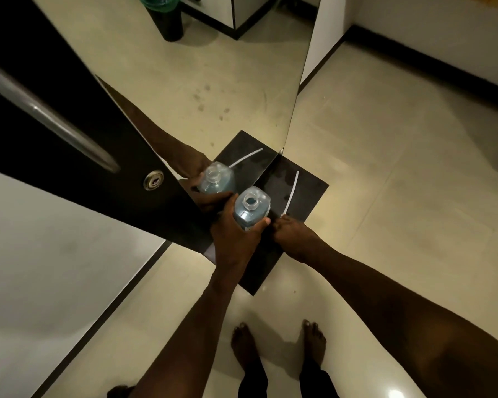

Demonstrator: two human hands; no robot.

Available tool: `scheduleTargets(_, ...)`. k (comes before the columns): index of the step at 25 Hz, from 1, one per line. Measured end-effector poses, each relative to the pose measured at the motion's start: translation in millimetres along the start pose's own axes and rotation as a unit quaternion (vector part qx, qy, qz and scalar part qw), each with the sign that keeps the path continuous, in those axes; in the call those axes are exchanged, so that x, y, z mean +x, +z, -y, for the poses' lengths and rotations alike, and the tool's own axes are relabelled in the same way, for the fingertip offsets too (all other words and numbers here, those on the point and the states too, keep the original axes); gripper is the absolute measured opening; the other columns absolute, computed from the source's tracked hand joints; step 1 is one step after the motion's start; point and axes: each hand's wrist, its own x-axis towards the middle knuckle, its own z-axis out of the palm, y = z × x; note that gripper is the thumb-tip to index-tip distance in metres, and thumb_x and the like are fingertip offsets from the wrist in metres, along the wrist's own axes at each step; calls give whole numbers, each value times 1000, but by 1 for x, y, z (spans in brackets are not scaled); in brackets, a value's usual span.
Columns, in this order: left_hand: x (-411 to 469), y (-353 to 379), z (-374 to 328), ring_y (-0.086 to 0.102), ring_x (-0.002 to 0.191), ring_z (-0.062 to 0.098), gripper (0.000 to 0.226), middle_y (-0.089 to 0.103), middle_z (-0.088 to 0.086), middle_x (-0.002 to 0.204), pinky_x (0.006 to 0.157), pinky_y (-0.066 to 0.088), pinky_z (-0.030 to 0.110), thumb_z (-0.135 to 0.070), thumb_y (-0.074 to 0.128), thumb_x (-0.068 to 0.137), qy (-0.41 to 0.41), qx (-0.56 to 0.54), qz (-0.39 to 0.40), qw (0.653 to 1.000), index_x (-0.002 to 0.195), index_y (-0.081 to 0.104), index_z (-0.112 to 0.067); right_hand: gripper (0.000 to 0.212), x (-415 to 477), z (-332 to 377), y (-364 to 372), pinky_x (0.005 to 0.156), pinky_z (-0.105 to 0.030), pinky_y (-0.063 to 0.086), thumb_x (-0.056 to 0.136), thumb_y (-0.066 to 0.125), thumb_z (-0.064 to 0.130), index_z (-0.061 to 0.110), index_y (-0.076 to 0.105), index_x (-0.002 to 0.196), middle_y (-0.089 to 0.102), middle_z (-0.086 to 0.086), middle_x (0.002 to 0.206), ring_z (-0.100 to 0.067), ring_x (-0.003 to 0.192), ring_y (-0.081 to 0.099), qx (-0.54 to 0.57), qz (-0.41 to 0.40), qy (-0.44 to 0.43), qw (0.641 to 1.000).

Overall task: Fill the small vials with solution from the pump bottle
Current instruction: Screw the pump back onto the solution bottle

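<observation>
Left to right: our left hand (236,234), fingers clamped around the uncapped pump bottle (250,206), holds it upright over the dark shelf (308,193) beside the mirror (213,81); our right hand (292,232), fingers together, pinches the white dip tube (292,191).

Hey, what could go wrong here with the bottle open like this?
The bottle has no pump on and still holds blue liquid; gripped only by the left hand, it may tip and spill onto the dark mat. The right hand is at the end of the thin white tube, which may drip. No vials are visible to catch anything.
</observation>
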Motion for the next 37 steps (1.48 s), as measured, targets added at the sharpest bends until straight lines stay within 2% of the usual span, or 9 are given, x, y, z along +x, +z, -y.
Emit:
scheduleTargets(4,4,0,3,74,101,39,75,74,22,112,96,48,37,-53,83,73,54,44,-15,997,118,67,4,38,-23,-5,-33,99,-42,52,85,72,4,8,71,123,69,-15,124,-35,115,64,37,-67,-36,996)
scheduleTargets(7,4,-19,-20,74,98,18,62,76,13,109,92,52,26,-47,86,75,48,8,23,999,114,69,-1,42,-60,-5,-85,83,-42,62,76,66,-8,7,74,115,74,-15,115,-36,104,71,61,-193,-49,978)
scheduleTargets(10,4,-58,-68,63,93,-20,57,70,-11,109,85,50,3,-26,94,71,65,-35,67,995,120,68,-10,55,-106,1,-146,92,-42,60,75,58,-13,13,71,122,69,-12,130,-32,118,67,57,-240,-15,969)
scheduleTargets(12,9,-80,-98,63,90,-19,63,67,-20,104,80,47,-1,-29,97,67,63,-28,100,993,121,66,-21,57,-129,0,-178,101,-37,56,75,66,-14,14,71,125,68,-9,133,-27,122,65,72,-277,-5,958)
scheduleTargets(14,11,-105,-130,68,91,-6,68,70,-17,101,84,54,11,-40,99,60,85,-3,101,991,119,69,-26,45,-161,9,-222,103,-31,53,82,70,-7,11,72,124,72,-8,126,-20,115,67,128,-346,8,929)
scheduleTargets(17,14,-129,-168,71,88,2,72,75,-15,98,85,61,25,-55,97,50,111,34,109,987,112,73,-26,34,-204,25,-290,92,-33,59,88,75,5,7,71,122,76,-5,111,-14,98,72,200,-479,30,854)
scheduleTargets(23,-6,-141,-219,71,89,1,84,77,-13,101,86,61,22,-58,96,44,136,45,138,980,118,75,-23,37,-267,45,-390,97,-35,59,93,72,11,14,63,129,74,-7,116,-15,108,73,353,-577,20,736)
scheduleTargets(32,-20,-147,-245,72,85,1,79,77,-13,95,84,62,23,-51,97,45,170,54,158,971,115,76,-21,41,-302,55,-429,99,-36,58,94,72,10,7,62,133,73,-9,120,-17,113,72,349,-582,-36,734)
scheduleTargets(37,-22,-149,-257,71,86,1,84,78,-12,97,84,61,23,-56,96,43,200,58,176,962,118,76,-22,45,-293,55,-422,100,-36,58,92,74,13,4,62,134,73,-4,121,-10,114,71,310,-515,-36,798)
